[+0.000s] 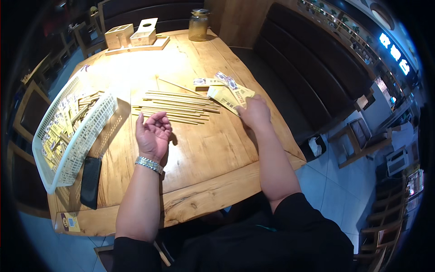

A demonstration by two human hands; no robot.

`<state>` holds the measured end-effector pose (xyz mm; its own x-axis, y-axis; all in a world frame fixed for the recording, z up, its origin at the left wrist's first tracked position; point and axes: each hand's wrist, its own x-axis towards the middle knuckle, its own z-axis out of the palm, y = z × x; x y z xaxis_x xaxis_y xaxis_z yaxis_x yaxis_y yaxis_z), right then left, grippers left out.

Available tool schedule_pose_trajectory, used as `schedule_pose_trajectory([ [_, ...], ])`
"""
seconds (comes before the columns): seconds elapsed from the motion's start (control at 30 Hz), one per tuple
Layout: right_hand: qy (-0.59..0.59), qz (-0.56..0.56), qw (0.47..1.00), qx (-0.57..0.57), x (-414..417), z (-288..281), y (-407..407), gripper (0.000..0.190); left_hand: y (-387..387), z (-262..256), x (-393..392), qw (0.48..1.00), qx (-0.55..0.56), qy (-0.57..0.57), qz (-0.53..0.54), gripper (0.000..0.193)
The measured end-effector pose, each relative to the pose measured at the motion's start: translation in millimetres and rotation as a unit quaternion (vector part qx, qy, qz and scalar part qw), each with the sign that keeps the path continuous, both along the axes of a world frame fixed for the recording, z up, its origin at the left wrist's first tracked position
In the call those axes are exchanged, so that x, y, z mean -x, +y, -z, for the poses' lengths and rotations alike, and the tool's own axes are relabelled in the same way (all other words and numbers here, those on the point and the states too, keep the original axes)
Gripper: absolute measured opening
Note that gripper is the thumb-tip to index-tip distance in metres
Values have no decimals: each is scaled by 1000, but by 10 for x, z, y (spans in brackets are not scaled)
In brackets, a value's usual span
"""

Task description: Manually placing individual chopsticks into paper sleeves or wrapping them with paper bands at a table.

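Observation:
My left hand [154,136], with a metal watch band at the wrist, rests palm up with curled fingers and holds nothing that I can see. Just beyond it lie many loose chopsticks [180,105] side by side on the wooden table [204,146]. My right hand [255,112] is at the near end of a fanned pile of printed yellow paper sleeves [226,97]; its fingertips touch the pile, but whether they grip a sleeve is hidden. One chopstick slants from the upper left towards the pile. At the left, a pale plastic basket [83,149] holds more sleeves and chopsticks.
A black phone-like slab [90,183] lies beside the basket. At the far edge stand a wooden tray [136,48] with two wooden boxes [119,35] and an amber glass jar [199,25]. A dark padded bench [299,71] runs along the right. A printed sticker [69,222] marks the near left corner.

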<state>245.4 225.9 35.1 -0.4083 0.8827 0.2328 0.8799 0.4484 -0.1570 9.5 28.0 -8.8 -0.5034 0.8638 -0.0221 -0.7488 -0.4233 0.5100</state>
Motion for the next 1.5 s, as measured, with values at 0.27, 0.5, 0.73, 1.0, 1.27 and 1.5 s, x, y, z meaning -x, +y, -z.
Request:
schedule_pose_trajectory([
  [0.27, -57, 18, 998, -23, 103, -22, 14, 20, -48, 3, -21, 1000, -11, 24, 7, 60],
  [0.5, -53, 0, 998, -44, 68, -180, -24, 17, -36, -21, -50, 999, -19, 40, 27, 57],
  [0.73, 386, -205, 899, 19, 249, -231, -356, 13, -103, 29, -99, 987, 31, 151, 50, 33],
  [1.0, 430, -284, 651, 557, 599, -36, -852, 16, 1, -88, -378, 972, 124, 182, 77, 23],
  [1.27, 445, -273, 574, 631, 549, -93, -786, 21, -38, -79, -217, 989, 104, 100, -17, 20],
  [1.5, 441, -269, 592, 619, 560, -78, -803, 14, -36, -77, -238, 986, 116, 121, -11, 19],
])
